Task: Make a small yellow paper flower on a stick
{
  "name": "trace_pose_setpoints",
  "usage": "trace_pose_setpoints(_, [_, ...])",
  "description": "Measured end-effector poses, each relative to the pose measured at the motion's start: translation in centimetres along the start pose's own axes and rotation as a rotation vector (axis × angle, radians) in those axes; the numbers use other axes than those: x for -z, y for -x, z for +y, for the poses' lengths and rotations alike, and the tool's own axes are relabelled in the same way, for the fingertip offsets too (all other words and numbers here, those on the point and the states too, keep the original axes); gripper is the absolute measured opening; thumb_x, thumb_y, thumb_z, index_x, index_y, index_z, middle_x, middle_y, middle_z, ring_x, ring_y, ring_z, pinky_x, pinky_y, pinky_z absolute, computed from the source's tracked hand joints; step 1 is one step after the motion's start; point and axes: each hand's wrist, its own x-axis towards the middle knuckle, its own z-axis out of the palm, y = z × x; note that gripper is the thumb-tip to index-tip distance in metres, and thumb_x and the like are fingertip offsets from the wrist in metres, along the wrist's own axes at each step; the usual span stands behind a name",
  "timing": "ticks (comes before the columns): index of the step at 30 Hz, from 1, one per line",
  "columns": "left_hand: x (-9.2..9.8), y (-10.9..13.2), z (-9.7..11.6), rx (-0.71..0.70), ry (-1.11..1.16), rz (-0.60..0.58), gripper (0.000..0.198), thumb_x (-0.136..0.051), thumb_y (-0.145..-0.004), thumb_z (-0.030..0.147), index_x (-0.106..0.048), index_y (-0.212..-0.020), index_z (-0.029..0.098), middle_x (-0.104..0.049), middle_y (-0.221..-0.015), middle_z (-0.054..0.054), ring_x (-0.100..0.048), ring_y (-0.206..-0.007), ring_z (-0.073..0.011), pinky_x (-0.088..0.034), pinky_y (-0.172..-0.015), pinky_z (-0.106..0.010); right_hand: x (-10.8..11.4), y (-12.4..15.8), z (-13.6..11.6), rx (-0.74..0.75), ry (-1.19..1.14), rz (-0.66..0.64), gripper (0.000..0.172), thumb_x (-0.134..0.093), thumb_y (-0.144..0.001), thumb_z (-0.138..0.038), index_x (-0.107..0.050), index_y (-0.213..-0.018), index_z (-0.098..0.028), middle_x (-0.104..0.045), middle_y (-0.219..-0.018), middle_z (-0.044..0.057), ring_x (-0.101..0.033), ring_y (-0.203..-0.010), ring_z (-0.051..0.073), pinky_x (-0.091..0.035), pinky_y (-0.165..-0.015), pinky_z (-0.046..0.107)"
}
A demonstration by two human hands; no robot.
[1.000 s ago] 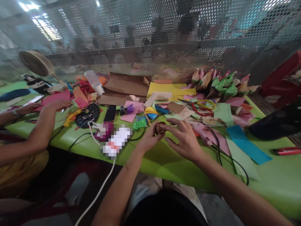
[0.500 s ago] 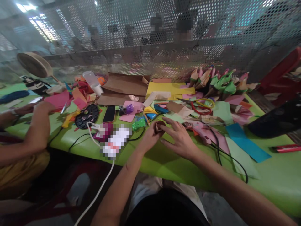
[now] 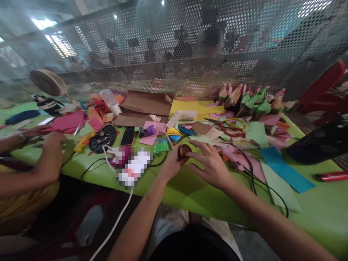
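My left hand (image 3: 172, 162) is closed round a small brown cup-like roll (image 3: 185, 150), apparently of paper, with its hollow end facing up. My right hand (image 3: 210, 163) is beside it, fingers spread and stretched out. Its index fingertip reaches to the rim of the roll; whether it presses inside, I cannot tell. A pink hot glue gun (image 3: 235, 159) lies just right of my right hand, partly hidden by it. Close behind my left hand are a green shiny packet (image 3: 161, 146) and a pencil (image 3: 169, 141).
Red-handled scissors (image 3: 231, 130) lie behind my hands. Several paper flowers in cones (image 3: 255, 98) stand at the back right. Blue paper strips (image 3: 288, 168) and a dark cylinder (image 3: 318, 139) are at right. A phone (image 3: 127, 136) lies left. A co-worker's hand (image 3: 53, 141) is at far left.
The brown roll has tilted slightly in my left hand, and my right fingers have shifted a little over it. The co-worker's hands have moved slightly. The view has shifted a little.
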Motion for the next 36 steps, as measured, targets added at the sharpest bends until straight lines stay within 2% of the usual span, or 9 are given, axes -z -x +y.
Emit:
trace_pose_setpoints(6, [0.2,0.1,0.2,0.027,-0.038,-0.020,0.020,-0.061,-0.082,0.021,-0.053,-0.100,0.019,-0.063,-0.093,-0.003,-0.059,-0.089,-0.0183,-0.046,-0.083,-0.031,-1.0,0.1,-0.2,0.006,0.026,-0.043,0.027,-0.063,-0.087,-0.022,-0.072,-0.113,-0.022,-0.054,-0.149,0.015,-0.054,-0.127,0.034,-0.048,-0.098,0.053])
trace_pose_setpoints(12, [-0.1,-0.1,-0.5,0.021,-0.004,0.083,0.024,-0.064,-0.082,0.022,-0.052,-0.102,0.020,-0.061,-0.093,-0.002,-0.057,-0.087,-0.0167,-0.047,-0.082,-0.030,-0.5,-0.1,0.2,-0.023,-0.079,-0.061,0.037,-0.064,-0.088,-0.026,-0.068,-0.125,-0.025,-0.053,-0.148,0.015,-0.054,-0.128,0.033,-0.048,-0.100,0.052])
trace_pose_setpoints(17, [-0.3,-0.1,-0.3,0.036,-0.048,0.154,0.026,-0.065,-0.086,0.029,-0.051,-0.106,0.021,-0.059,-0.097,-0.002,-0.056,-0.091,-0.0171,-0.046,-0.086,-0.031,0.5,-0.2,0.7,-0.048,-0.205,0.010,0.039,-0.060,-0.092,-0.030,-0.064,-0.131,-0.030,-0.051,-0.149,0.012,-0.051,-0.134,0.033,-0.045,-0.107,0.054])
trace_pose_setpoints(26, [-0.2,0.1,0.0,-0.091,-0.179,0.113,0.023,-0.061,-0.088,0.026,-0.053,-0.109,0.020,-0.062,-0.099,-0.005,-0.058,-0.090,-0.0184,-0.046,-0.084,-0.032,-0.9,0.0,-0.1,-0.070,-0.046,0.002,0.042,-0.061,-0.086,-0.024,-0.064,-0.127,-0.021,-0.052,-0.148,0.017,-0.054,-0.127,0.036,-0.047,-0.101,0.055])
trace_pose_setpoints(31, [-0.2,0.3,0.0,-0.053,-0.201,0.077,0.019,-0.061,-0.088,0.026,-0.055,-0.105,0.019,-0.063,-0.095,-0.004,-0.058,-0.086,-0.0181,-0.046,-0.080,-0.031,-1.6,0.1,-0.6,-0.059,-0.035,-0.031,0.042,-0.063,-0.081,-0.022,-0.064,-0.124,-0.020,-0.055,-0.146,0.017,-0.055,-0.125,0.035,-0.048,-0.099,0.053])
trace_pose_setpoints(36, [-0.3,0.0,-0.2,-0.056,-0.118,0.075,0.023,-0.062,-0.089,0.029,-0.055,-0.109,0.020,-0.064,-0.098,-0.004,-0.060,-0.090,-0.0181,-0.048,-0.082,-0.031,-1.1,0.0,-0.5,-0.065,-0.058,0.011,0.040,-0.061,-0.087,-0.025,-0.062,-0.126,-0.022,-0.055,-0.146,0.016,-0.055,-0.126,0.034,-0.048,-0.101,0.052])
